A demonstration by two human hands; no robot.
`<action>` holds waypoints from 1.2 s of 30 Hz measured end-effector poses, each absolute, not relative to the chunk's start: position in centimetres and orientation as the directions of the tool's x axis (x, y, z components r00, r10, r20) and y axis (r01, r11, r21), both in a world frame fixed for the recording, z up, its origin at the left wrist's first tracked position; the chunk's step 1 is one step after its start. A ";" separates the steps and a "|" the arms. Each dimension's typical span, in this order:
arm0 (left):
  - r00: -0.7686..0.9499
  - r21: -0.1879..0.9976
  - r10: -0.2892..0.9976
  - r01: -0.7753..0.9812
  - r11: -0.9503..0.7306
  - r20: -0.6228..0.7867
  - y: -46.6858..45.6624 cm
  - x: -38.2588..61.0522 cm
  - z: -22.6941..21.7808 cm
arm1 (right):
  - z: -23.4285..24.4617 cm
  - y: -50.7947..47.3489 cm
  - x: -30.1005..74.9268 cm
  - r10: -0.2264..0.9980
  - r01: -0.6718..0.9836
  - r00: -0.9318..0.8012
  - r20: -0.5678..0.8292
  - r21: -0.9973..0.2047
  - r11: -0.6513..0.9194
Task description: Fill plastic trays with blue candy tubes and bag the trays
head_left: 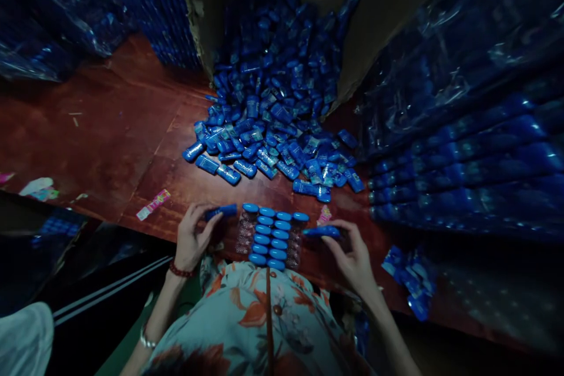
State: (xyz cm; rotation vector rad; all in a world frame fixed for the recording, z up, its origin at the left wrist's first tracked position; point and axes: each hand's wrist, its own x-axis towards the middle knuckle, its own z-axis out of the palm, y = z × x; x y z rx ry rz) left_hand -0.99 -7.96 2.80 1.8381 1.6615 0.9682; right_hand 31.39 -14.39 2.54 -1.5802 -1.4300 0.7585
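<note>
My left hand [194, 235] is closed on a blue bottle [225, 210], held at the left of a clear plastic tray [244, 234]. Between the thumb and fingers of my right hand [352, 249] is another blue bottle [324, 231], to the tray's right. Glossy blue bottles [263, 229] lie sideways in the tray, filling its two middle columns. The top row reaches into both outer columns, and the rest of those columns shows bare ridged plastic. Beyond the tray spreads a heap of small blue bottles [273, 123] with printed labels.
The heap spills from an open cardboard box [374, 29]. Stacked, film-wrapped blue packs [462, 158] stand at the right, with more wrapped packs [88, 0] at far left. A pink wrapper [153, 204] lies on the red-brown table [110, 129]. Someone's pale sleeve [26, 338] shows lower left.
</note>
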 end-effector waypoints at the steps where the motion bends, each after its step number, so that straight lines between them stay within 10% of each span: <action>1: 0.071 0.750 0.979 0.633 -0.191 0.189 -8.8 -0.5 3.1 | 1.8 -14.8 30.7 0.977 0.504 0.143 0.159 -0.861 0.066; 6: 0.118 0.770 0.972 0.594 -0.232 0.201 -9.9 1.5 2.6 | -0.1 -14.5 29.2 0.927 0.724 -0.129 0.353 -0.605 0.331; 17: 0.531 0.523 0.745 0.534 -0.664 0.404 -7.8 1.8 1.4 | 3.4 -12.8 28.0 0.897 0.895 -0.433 0.089 -0.077 0.440; 28: 0.614 0.441 0.743 0.608 -0.660 0.266 -7.7 2.9 2.2 | 2.7 -12.4 29.1 0.914 0.943 -0.159 0.373 -0.217 0.252; 36: 0.207 0.537 0.923 0.763 -0.360 0.325 -1.3 1.2 0.9 | 2.5 -3.1 29.2 0.965 0.968 -0.251 -0.077 -0.006 0.252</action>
